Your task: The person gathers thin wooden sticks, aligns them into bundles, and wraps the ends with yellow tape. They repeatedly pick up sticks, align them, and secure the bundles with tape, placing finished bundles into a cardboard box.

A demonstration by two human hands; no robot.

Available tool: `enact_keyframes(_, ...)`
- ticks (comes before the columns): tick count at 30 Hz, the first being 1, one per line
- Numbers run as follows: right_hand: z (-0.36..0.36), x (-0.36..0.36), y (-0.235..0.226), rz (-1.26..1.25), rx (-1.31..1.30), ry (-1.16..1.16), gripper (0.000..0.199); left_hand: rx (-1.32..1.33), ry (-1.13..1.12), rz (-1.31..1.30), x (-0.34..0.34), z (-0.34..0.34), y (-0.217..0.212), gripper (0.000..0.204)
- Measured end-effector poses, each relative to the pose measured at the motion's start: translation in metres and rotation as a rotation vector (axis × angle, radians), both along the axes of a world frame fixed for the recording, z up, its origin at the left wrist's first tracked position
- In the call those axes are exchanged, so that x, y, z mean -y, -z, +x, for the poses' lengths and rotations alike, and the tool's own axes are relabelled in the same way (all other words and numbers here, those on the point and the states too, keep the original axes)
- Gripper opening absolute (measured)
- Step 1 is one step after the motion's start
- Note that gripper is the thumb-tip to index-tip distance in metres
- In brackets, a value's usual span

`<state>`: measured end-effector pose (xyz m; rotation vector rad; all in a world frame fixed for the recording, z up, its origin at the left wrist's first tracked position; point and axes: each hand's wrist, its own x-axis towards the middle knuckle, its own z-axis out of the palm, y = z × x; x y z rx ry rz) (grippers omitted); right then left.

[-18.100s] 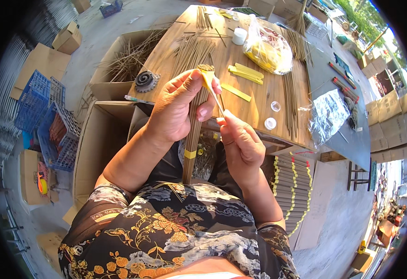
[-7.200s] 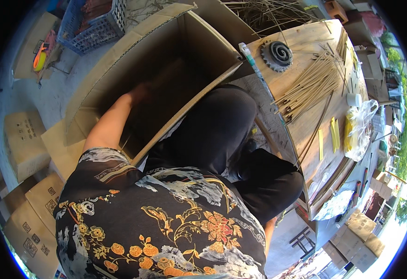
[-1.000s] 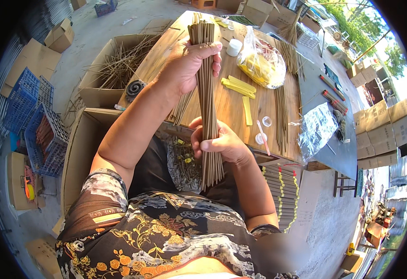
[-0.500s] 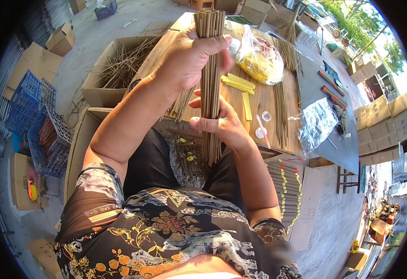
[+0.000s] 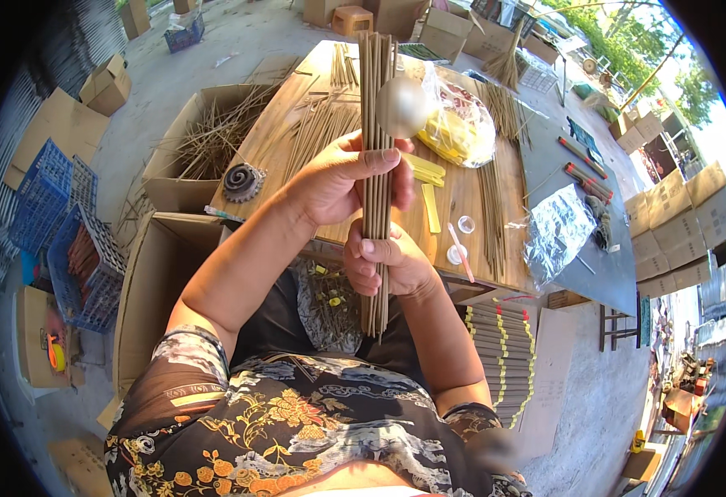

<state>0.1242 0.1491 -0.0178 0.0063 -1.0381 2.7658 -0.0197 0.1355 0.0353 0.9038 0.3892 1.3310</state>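
Note:
In front of me stands an upright bundle of thin brown sticks (image 5: 374, 99), its lower end near my lap. My left hand (image 5: 348, 174) is closed around its middle, the thumb lying across the sticks. Just below, my right hand (image 5: 389, 261) wraps the lower part, fingers curled round it. A pale blurred round spot (image 5: 402, 108) covers part of the bundle's upper right side; I cannot make out what it is. Beyond the hands, yellow strips (image 5: 432, 209) and more loose sticks (image 5: 323, 128) lie on the wooden table (image 5: 276, 124).
A plastic bag with yellow contents (image 5: 460, 132) sits on the table, near small clear lids (image 5: 466, 224). A dark ridged round object (image 5: 243, 182) rests at its left edge. A carton of sticks (image 5: 172, 189) stands left; yellow-banded bundles (image 5: 496, 356) lie lower right.
The bundle has come lower and looks slimmer. My left hand has slid down toward my right hand, which has also dropped and closed more around the sticks.

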Motion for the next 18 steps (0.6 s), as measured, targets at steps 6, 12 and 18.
enact_keyframes(6,-0.003,0.004,0.010,0.316,0.188,0.294,0.022,-0.074,-0.237,-0.082,-0.002,0.000,0.014,0.019)
enact_keyframes(12,0.000,0.004,0.010,0.305,0.177,0.242,0.017,0.042,-0.217,-0.052,0.001,-0.007,0.007,0.022)
enact_keyframes(18,0.004,-0.002,0.013,0.179,0.067,0.112,0.014,0.026,-0.034,0.127,-0.004,-0.012,0.008,0.047)
